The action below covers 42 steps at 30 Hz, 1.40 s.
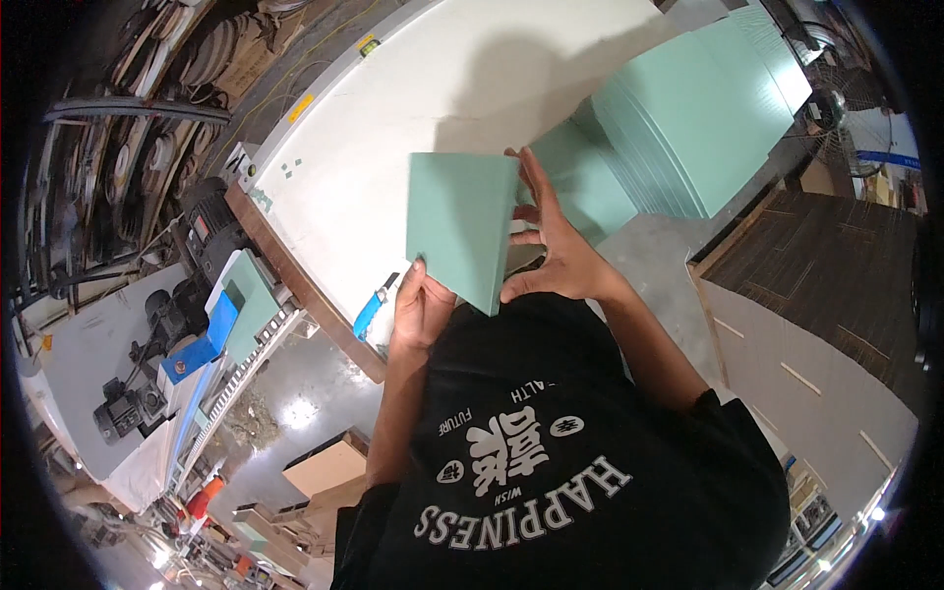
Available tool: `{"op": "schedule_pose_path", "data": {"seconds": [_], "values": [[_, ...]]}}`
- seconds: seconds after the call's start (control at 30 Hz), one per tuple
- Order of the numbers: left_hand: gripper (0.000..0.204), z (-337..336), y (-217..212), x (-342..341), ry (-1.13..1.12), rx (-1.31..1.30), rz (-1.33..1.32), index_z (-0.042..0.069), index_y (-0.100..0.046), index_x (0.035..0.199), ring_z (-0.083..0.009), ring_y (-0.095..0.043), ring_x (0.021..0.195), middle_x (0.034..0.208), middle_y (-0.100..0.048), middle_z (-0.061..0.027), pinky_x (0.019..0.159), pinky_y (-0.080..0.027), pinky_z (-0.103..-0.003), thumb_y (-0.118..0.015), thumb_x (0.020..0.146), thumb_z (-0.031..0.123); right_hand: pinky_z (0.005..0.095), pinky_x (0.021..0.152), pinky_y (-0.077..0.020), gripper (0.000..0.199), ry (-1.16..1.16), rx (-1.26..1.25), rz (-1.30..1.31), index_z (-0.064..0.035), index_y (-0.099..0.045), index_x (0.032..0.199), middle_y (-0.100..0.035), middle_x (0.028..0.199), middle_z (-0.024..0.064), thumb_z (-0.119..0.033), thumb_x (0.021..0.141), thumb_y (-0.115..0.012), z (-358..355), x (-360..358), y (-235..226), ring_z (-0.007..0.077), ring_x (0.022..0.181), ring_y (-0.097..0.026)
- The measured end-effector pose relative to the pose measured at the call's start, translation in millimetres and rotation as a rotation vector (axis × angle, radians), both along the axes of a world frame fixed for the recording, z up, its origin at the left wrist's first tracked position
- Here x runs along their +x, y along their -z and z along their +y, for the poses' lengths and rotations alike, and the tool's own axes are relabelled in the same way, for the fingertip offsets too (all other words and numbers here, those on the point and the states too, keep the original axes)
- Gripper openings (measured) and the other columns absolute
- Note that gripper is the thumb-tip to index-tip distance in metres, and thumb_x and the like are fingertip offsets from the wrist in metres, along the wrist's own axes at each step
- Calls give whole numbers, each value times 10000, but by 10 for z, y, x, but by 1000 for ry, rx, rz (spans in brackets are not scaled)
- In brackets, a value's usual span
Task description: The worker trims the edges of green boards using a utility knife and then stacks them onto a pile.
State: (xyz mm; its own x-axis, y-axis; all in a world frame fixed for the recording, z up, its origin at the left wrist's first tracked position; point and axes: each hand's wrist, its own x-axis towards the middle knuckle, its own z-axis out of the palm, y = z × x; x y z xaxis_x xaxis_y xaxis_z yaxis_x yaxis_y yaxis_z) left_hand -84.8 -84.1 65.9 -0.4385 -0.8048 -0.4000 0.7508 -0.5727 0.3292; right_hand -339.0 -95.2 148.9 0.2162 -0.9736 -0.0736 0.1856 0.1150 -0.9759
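A mint-green rectangular panel (457,211) is held up in front of my body, over the near edge of the white worktable. My left hand (423,307) pinches its lower left edge, thumb on the face. Along the panel's right edge, my right hand (556,246) has its fingers spread, with fingertips and thumb against that side. Beside my left wrist, a blue utility knife (374,307) lies at the table's edge. To the right of the panel stands a stack of larger mint-green boards (693,113), some of them fanned out toward my right hand.
The white tabletop (383,108) has a metal rail with a level vial (368,47) on its far left side. At left stands a machine with a blue guard (202,344) and motors. Dark wood-grain boards (816,275) are stacked at right, near a fan (836,103).
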Motion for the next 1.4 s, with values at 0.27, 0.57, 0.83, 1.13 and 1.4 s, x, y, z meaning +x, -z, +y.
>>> {"op": "schedule_pose_path", "data": {"seconds": [0.27,0.57,0.83,1.13,1.4], "values": [[607,-176,90,-127,211,-22,-167,-12,-394,1511,-274,-526,1354,1461,-559,-147,1170,-373,-437,-549,1051,352,509,1076,-477,1239,27,-19,-46,-102,-91,1638,-170,1682,146,-280,748,-935,118,-177,18,383,1448,-386],[398,-290,63,-282,377,-95,-474,-16,-616,1245,-183,-662,975,1070,-716,-82,962,-505,-367,-572,1071,339,368,855,-560,289,517,241,-289,-41,-612,1243,-701,1185,117,-260,1054,-595,462,-604,653,181,1025,-669],[308,-410,216,-818,465,-294,-722,13,-621,1001,-182,-667,731,868,-667,-67,787,-585,-394,-632,1050,318,321,735,-530,360,1036,426,300,-26,-505,1201,-619,1078,86,-247,997,-703,982,-483,764,168,899,-621],[457,-816,-66,-1146,388,-693,-1516,-26,-595,964,-196,-626,648,707,-610,-138,644,-560,-341,-909,794,258,437,684,-503,413,536,458,686,-3,-459,1050,-611,800,174,-384,1037,-618,932,-467,789,315,757,-650],[746,-928,81,-1053,442,-885,-1228,59,-509,1471,-331,-672,1158,1361,-641,-184,972,-550,-425,-853,841,258,495,700,-482,440,446,429,760,0,-467,1062,-642,852,228,-437,1073,-519,934,-525,883,443,787,-633]]}}
